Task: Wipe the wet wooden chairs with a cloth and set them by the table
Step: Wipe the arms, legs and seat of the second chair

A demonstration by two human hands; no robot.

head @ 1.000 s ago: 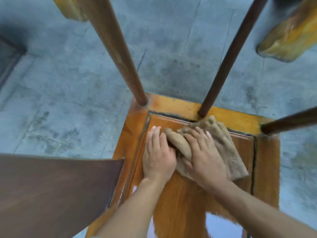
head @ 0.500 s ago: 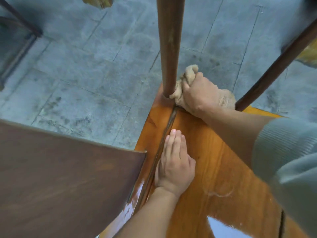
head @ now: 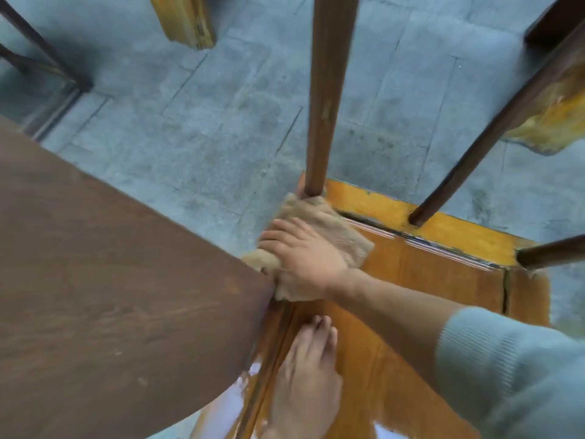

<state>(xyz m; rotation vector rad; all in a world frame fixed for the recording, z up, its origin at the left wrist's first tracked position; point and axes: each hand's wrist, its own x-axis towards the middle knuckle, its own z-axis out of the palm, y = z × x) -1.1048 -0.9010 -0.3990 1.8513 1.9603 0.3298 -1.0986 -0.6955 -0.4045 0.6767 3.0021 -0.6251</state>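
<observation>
Looking like an outdoor yard or patio. Grey stone paving (head: 221, 131) is running under worn wooden furniture legs (head: 326, 90).

Glossy orange wooden chair seat (head: 427, 289) | fuzzy tan cloth (head: 335, 229) | matt brown wood panel (head: 110, 296) | rough grey stone floor (head: 205, 137)
</observation>
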